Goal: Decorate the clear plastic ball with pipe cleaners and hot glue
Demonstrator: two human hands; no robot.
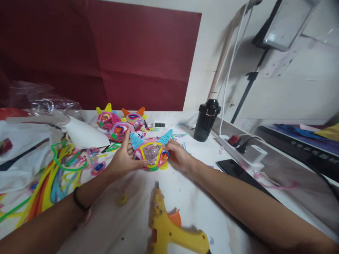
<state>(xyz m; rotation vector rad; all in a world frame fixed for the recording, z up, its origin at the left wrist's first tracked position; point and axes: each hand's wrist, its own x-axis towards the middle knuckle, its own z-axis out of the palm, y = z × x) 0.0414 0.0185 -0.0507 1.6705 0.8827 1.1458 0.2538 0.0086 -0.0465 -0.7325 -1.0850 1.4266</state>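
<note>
Between my two hands is a colourful horned animal head [151, 155], made of fuzzy pipe cleaners, with two blue horns, orange-centred eyes and a greyish, glittery middle. My left hand [126, 155] grips its left side, the thumb lying along the lower front. On the other side, my right hand [177, 153] holds the right edge near the horn and eye; some of its fingertips are hidden behind the piece. A yellow glue gun [169, 225] with an orange trigger lies on the table below, its nozzle pointing toward the head.
Several similar horned heads [120, 128] stand behind, beside a small digital clock [159, 125]. Loose pipe cleaners [50, 183] and plastic bags cover the left side. To the right are a black bottle [207, 120], a phone [233, 167] and a power strip [238, 151] with cables.
</note>
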